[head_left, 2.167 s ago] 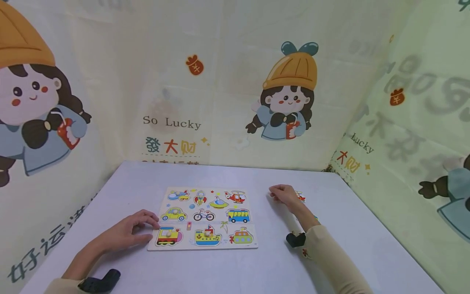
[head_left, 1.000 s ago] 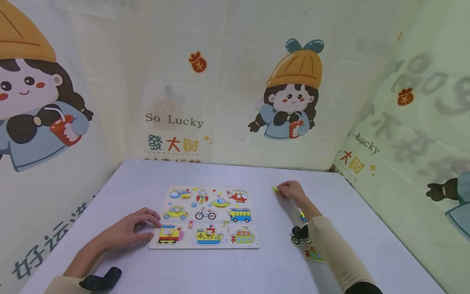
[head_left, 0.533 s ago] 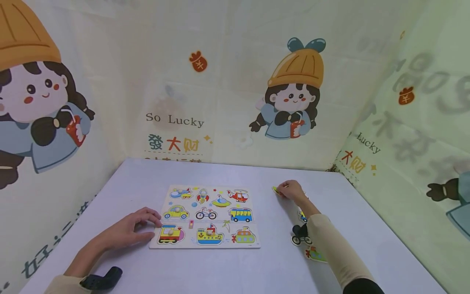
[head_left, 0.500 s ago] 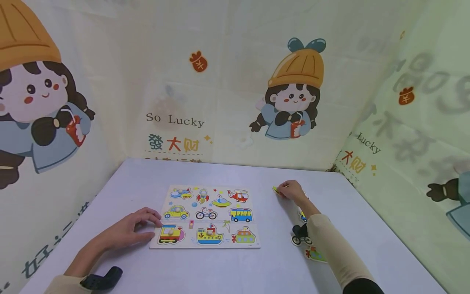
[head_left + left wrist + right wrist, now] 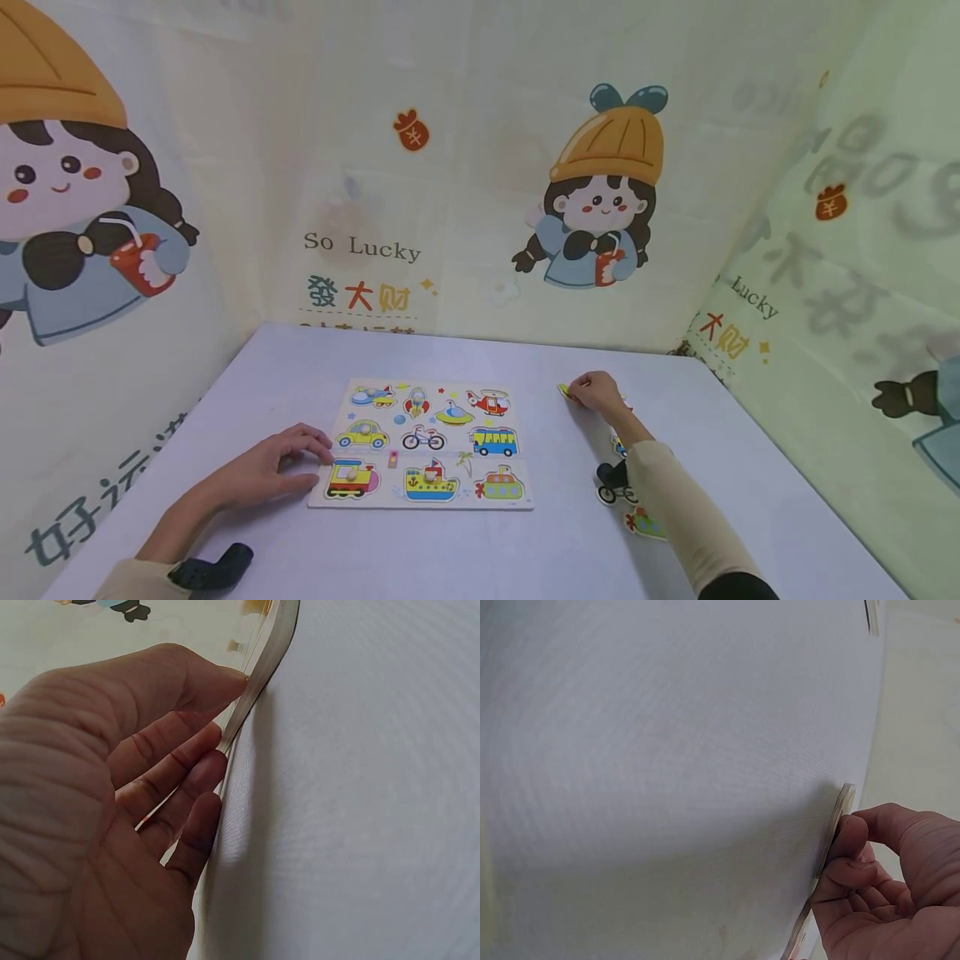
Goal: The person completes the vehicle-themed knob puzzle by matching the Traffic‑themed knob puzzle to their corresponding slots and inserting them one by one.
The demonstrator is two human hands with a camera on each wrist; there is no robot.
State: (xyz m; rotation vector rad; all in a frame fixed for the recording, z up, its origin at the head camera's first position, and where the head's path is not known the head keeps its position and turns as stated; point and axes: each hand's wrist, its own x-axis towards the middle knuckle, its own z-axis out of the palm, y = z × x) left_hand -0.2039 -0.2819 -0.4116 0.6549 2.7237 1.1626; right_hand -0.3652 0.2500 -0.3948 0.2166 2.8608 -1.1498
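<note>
A wooden puzzle board [image 5: 468, 506] printed with vehicles lies on the white table. My left hand [image 5: 270, 471] rests at its left edge, fingers relaxed; in the left wrist view the thumb [image 5: 202, 686] and fingertips touch the board's edge [image 5: 259, 679]. To the right of the board, my right hand [image 5: 594, 392] pinches a thin wooden puzzle piece with a yellow-green tip [image 5: 563, 390]. Most of that piece is hidden by the hand in the head view. In the right wrist view its pale edge [image 5: 838, 821] shows close over the table, beside the pinching fingertips.
A bicycle piece [image 5: 617, 495], a green submarine piece [image 5: 643, 523] and a blue-and-yellow piece [image 5: 618, 445] lie partly under the right forearm. A red bit of another piece [image 5: 628, 407] shows beside the wrist. Printed cloth [image 5: 465, 208] hangs behind the table.
Since the oldest frame my right hand has shifted slightly right, and the yellow-green tip now shows at its fingertips. Over the last second both hands stay nearly still; the head view shifts slightly.
</note>
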